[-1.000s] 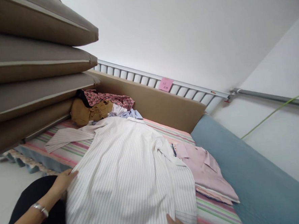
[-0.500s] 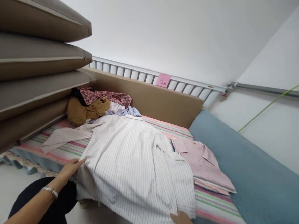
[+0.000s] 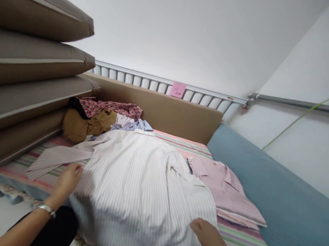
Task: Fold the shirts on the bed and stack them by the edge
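Note:
A white shirt with thin stripes [image 3: 141, 191] lies spread over the striped bed sheet [image 3: 182, 144]; one sleeve [image 3: 55, 159] stretches out to the left. My left hand [image 3: 69, 179], with a silver bracelet on the wrist, is at the shirt's left edge with its fingers curled on the fabric. My right hand [image 3: 206, 233] rests on the shirt's lower right part near the hem; its fingers cannot be made out. A folded pink shirt [image 3: 227, 189] lies just right of the striped one.
A heap of clothes [image 3: 97, 117], brown, floral and pale blue, sits at the back left. Stacked brown cushions [image 3: 24, 72] overhang the left side. A tan headboard [image 3: 166, 111] and white rail run behind. A blue mattress [image 3: 283, 201] lies to the right.
My left hand moved up along the shirt's left edge and curled on it. My right hand rose from the hem onto the shirt. The hanging hem now lies higher on the bed.

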A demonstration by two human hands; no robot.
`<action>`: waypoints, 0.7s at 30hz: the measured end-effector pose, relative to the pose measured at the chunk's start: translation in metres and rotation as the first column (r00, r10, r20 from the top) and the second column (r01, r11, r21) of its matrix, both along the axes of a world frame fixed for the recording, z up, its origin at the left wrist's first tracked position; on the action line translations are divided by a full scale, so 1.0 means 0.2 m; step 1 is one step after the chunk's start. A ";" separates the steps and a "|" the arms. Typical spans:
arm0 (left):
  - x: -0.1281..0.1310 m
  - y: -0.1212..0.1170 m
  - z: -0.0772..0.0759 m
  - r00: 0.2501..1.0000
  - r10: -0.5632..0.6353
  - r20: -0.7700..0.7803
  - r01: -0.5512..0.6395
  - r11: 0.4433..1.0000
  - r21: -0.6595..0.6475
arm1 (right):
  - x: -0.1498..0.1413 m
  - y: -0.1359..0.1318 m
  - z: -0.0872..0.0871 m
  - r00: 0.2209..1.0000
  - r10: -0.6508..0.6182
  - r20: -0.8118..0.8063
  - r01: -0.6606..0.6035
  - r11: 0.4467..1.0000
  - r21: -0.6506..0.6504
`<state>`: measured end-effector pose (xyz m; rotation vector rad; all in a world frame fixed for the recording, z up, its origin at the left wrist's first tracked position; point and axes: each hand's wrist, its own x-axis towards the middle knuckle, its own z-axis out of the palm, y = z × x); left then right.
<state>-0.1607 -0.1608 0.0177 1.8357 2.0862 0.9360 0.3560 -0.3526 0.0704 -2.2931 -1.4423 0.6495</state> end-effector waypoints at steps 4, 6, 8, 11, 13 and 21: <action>0.44 0.02 -0.07 0.947 -0.300 -0.115 0.317 0.930 0.186 | -0.35 0.34 -0.01 0.990 0.108 -0.088 -0.086 0.972 0.221; 0.61 0.05 -0.13 0.869 -0.448 -0.210 0.478 0.870 0.119 | -0.53 0.51 -0.10 0.982 0.160 -0.100 -0.124 0.946 0.299; 0.66 0.10 -0.16 0.829 -0.478 -0.289 0.503 0.864 0.013 | -0.59 0.64 -0.21 0.980 0.198 -0.006 -0.186 0.929 0.321; 0.52 0.23 -0.15 0.844 -0.353 -0.404 0.348 0.933 -0.088 | -0.41 0.75 -0.37 0.945 0.152 0.290 -0.225 0.945 0.237; 0.38 0.32 -0.13 0.855 -0.243 -0.458 0.217 0.970 -0.109 | -0.19 0.77 -0.43 0.886 0.052 0.461 -0.157 0.969 0.192; 0.26 0.44 -0.12 0.841 -0.160 -0.517 0.142 0.987 -0.075 | 0.14 0.76 -0.49 0.737 -0.055 0.674 -0.156 0.956 0.249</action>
